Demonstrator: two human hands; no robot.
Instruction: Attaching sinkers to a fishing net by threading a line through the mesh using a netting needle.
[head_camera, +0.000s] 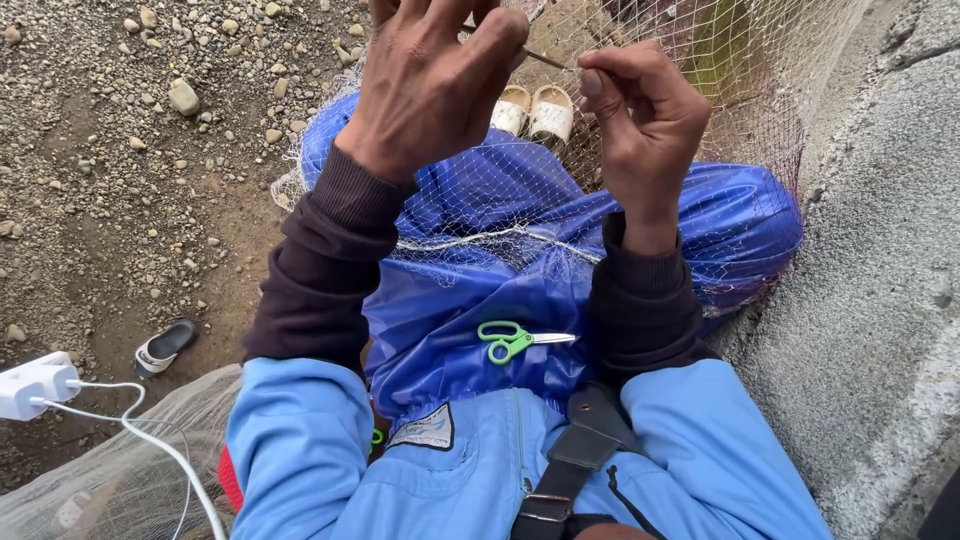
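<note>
**netfan:** Going left to right, what's down in the lower left corner?

**gravelguy:** A white charger block (35, 385) with a white cable (150, 440) trailing off toward the bottom edge, lying over a pale heap of fine mesh (110, 480). Just right of that, a dark sandal (165, 346) sits on the gravel ground (120, 180), which fills the whole left side.

**netfan:** And the hands?

**gravelguy:** Both raised at the top centre. The left hand (425, 90) has its fingers curled, fingertips bunched together pinching a thin netting needle (545, 59) and the mesh around it. The right hand (645, 125) sits just to the right of it, loosely fisted, thumb and forefinger pressed on the other end of that same needle. Can't tell exactly how the twine runs between them.

**netfan:** Where's the net itself?

**gravelguy:** The fishing net (520, 235) hangs from the hands and spreads over the blue waterproof apron (470, 320) on the lap, reaching up to the upper right of the frame. Through it you see two light sandals (532, 112) near the top centre.

**netfan:** Anything else?

**gravelguy:** Green-handled scissors (510, 340) rest on the apron at centre, well below the hands. A concrete wall (880, 300) runs down the right side.
</note>
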